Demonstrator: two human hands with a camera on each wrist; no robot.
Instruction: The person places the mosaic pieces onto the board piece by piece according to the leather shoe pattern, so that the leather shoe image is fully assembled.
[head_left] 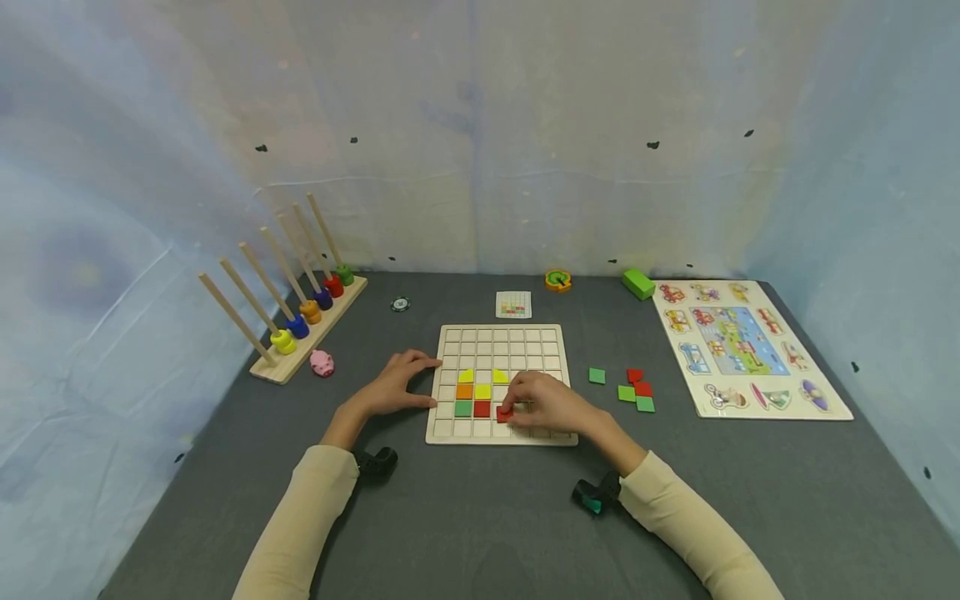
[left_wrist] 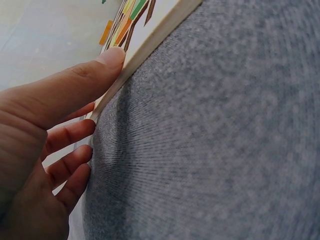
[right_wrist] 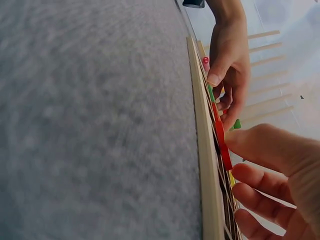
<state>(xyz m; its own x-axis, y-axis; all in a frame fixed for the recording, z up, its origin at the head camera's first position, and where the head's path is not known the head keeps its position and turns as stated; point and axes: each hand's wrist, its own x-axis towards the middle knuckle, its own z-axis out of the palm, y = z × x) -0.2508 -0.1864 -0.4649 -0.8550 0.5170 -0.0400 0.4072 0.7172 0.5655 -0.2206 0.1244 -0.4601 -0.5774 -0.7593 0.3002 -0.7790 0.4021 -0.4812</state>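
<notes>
A wooden grid board [head_left: 497, 336] lies flat in the middle of the table. Yellow, orange, green and red tiles sit in its lower left squares, among them an orange tile [head_left: 465, 391] and a green tile [head_left: 463, 408]. My right hand [head_left: 551, 402] pinches a red tile [right_wrist: 223, 147] between thumb and fingers, low over the grid beside another red tile [head_left: 482, 409]. Its other fingers are partly hidden in the head view. My left hand [head_left: 390, 386] rests at the board's left edge, thumb tip touching the rim and fingers loosely spread.
Several loose green and red tiles [head_left: 643, 389] lie right of the board. Behind it is a small pattern card [head_left: 513, 305]. A peg stand [head_left: 272, 367] and a pink pig [head_left: 322, 362] are at left. A picture puzzle [head_left: 697, 404] and a green block [head_left: 638, 284] are at right.
</notes>
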